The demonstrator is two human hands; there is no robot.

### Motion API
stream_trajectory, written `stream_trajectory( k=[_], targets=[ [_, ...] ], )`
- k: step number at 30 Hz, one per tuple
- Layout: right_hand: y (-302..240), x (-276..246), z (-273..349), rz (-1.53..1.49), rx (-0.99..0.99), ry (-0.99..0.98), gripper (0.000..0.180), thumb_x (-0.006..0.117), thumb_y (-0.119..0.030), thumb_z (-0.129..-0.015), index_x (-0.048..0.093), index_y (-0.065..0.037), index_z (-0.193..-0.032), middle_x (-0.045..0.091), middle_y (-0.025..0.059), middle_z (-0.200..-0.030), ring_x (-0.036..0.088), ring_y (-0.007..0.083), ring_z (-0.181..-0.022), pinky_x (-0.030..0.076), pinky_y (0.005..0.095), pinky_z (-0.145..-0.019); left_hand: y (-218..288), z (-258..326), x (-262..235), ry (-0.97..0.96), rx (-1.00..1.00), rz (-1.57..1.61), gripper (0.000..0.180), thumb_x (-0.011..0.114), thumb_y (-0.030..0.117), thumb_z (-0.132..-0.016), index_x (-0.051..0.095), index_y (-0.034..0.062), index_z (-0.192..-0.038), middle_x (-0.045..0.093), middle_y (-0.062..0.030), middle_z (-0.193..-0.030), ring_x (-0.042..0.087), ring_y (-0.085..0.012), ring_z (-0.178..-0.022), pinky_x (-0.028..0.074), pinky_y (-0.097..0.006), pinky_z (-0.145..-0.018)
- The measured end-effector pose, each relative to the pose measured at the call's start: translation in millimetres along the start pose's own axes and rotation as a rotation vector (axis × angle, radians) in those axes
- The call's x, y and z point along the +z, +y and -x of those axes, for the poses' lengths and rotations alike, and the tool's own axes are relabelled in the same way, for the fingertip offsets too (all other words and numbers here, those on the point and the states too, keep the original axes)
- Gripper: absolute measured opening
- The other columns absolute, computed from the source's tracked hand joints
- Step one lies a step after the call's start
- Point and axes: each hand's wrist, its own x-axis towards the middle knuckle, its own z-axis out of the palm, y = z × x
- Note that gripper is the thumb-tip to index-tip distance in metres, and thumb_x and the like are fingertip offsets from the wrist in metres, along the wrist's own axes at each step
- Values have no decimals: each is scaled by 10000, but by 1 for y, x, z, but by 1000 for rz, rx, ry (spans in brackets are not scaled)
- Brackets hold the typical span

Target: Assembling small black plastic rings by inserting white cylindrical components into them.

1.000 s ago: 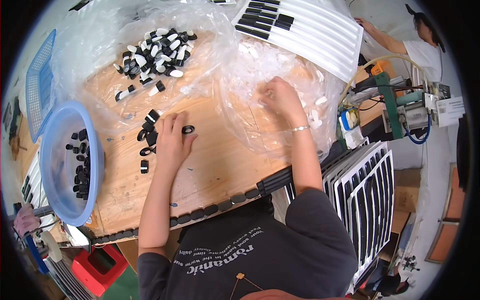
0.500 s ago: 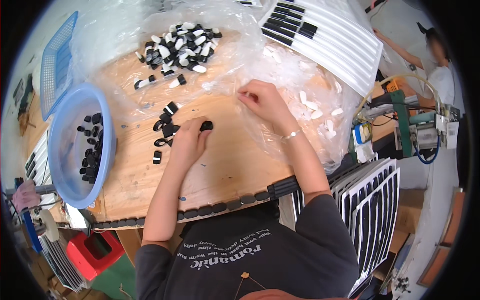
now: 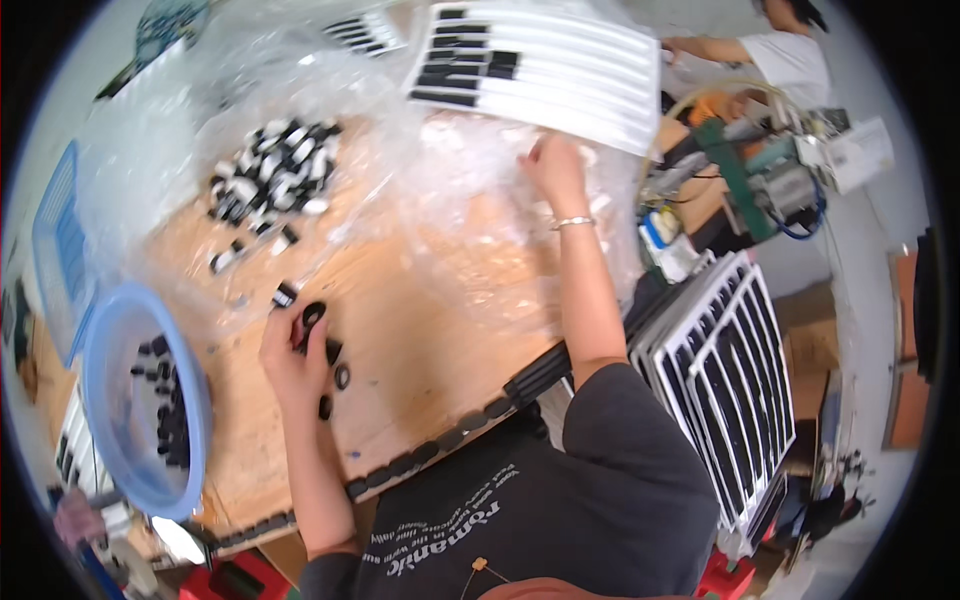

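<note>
Currently, the left hand (image 3: 290, 362) is pinching a small round black cap (image 3: 314, 312) between thumb and finger, just above the bare tan wooden tabletop (image 3: 400, 330). Loose black pieces are lying close around that hand, among them a small black ring (image 3: 342, 377) just to its right. The right hand (image 3: 556, 172) is hovering with curled fingers over thin, whitish flat pieces (image 3: 455, 165) spread on crinkled clear plastic sheeting (image 3: 385, 185); blur is hiding its fingertips, so whether it is gripping anything cannot be told. Farther up and left, a heap of mixed black and white pieces (image 3: 285, 165) is resting on the sheeting. An oval light-blue plastic basin (image 3: 199, 440) is standing left of the left hand, holding more black pieces. Beyond the right hand, a white ridged panel (image 3: 580, 75) is carrying short black strips.
</note>
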Motion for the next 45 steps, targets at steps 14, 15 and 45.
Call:
stream_trajectory(
  k=[14, 15, 45],
  targets=[
    [26, 20, 27, -181, -33, 158, 288, 689, -102, -709, 681, -29, -988, 649, 208, -803, 654, 328, -751, 525, 375, -726, 15, 12, 19, -168, 28, 32, 183, 645, -31, -764, 605, -1, -940, 518, -24, -774, 442, -104, -662, 367, -224, -603],
    [14, 10, 30, -334, -48, 132, 292, 676, -78, -738, 673, -32, -1027, 653, 179, -812, 652, 272, -719, 526, 340, -693, 10, 13, 19, -202, -6, 43, 196, 626, -55, -769, 595, -2, -956, 523, -16, -807, 437, -93, -685, 376, -211, -638],
    [-150, 35, 162, -980, -859, -179, 220, 700, 45, -721, 660, -55, -913, 621, 85, -903, 606, 211, -835, 483, 314, -701, 10, 15, 12, -90, -102, 441, 299, 680, -75, -742, 634, 17, -1023, 523, -26, -791, 462, -103, -685, 402, -210, -638]
  ],
)
